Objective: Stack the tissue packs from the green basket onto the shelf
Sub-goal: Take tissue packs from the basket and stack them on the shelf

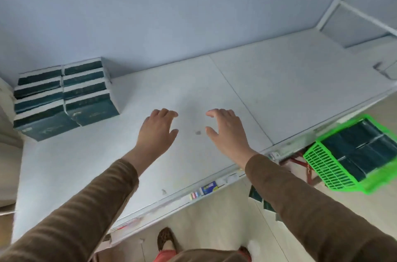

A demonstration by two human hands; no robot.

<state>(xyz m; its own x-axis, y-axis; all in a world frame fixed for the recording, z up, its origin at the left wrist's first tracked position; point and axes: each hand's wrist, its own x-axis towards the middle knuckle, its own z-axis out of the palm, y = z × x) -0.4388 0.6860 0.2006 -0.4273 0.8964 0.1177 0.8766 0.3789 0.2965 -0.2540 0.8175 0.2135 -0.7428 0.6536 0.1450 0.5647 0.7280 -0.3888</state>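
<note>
The white shelf (193, 94) runs wide across the room, most of its top bare, and both brown-sleeved arms reach out over the middle of it. At its far left corner, against the wall, the stacked tissue packs (64, 94) stand in two columns side by side, dark green wrappers with white edges; the lowest front packs look to jut toward the shelf's edge, so I'd say a careless push with the next pack could shove the columns askew or tip one. Off to the right and below the shelf edge sits the green basket (335, 167), tilted from here, with more dark packs inside; it is well apart from the stack, so each pack has to be carried across, and a slippery wrapper could slide out on the way. The left hand (158, 130) and the right hand (227, 130) hover above the shelf, palms down, fingers loosely spread, holding nothing. Some dark packs seem to lie on the floor under the right arm, though I cannot tell for sure.
</note>
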